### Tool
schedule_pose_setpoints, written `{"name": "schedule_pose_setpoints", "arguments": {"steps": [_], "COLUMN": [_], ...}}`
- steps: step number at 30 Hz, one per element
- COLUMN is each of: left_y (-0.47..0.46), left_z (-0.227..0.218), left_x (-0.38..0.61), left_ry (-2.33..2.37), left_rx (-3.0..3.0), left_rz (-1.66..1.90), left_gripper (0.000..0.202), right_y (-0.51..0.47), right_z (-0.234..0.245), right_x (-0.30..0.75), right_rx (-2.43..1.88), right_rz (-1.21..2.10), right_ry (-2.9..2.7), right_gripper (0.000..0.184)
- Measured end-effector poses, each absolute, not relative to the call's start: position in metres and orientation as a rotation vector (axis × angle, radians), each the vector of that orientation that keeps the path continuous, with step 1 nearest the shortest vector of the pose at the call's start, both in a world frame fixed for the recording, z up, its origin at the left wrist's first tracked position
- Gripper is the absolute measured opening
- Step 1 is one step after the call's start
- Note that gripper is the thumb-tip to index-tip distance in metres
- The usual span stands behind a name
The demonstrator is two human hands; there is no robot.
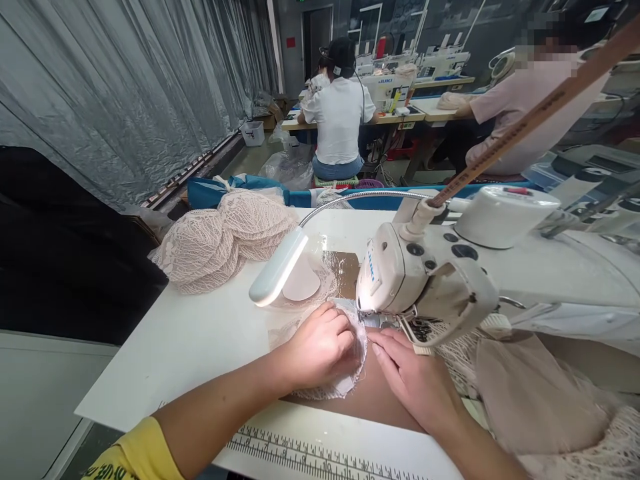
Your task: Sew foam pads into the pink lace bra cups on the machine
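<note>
lamp [279,270] ahead; perhaps room beneath

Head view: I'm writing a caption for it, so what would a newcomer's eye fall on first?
Most likely the white sewing machine right of centre, light falling by its needle. Just below and to its left, the left hand rests on a lace piece, with the right hand at its edge. Farther left, a pile of pale lace cups sits beyond the lit lamp.

I see a whitish cloth piece [346,387], pale pink lace cups [197,243] in a branching pattern, a white sewing machine [393,267] with blue lettering [371,268], a yellow sleeve [145,453]
</note>
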State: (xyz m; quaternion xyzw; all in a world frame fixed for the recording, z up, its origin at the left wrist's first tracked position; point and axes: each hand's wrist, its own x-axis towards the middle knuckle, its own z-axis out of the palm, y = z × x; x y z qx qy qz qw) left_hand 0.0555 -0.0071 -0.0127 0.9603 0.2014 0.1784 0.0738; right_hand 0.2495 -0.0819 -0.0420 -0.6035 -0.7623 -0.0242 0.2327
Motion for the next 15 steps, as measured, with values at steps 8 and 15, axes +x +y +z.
{"name": "schedule_pose_setpoints", "arguments": {"steps": [8,15], "left_y": [-0.0066,-0.0040], "left_z": [-0.0241,-0.0217], "left_x": [0.0624,0.0581], "left_ry": [0.687,0.684], "left_rx": [2.792,2.557], "left_rz": [0.605,0.622], "left_gripper": [0.023,0.016], "right_y": [-0.0786,-0.0734], "right_z": [-0.0370,-0.0401], "right_x": [0.2467,0.2453], "right_rx": [-1.629,-1.643], "right_rz": [-0.096,-0.152], "right_ry": [-2.102,-2.129], "right_gripper": [0.037,0.040]}}
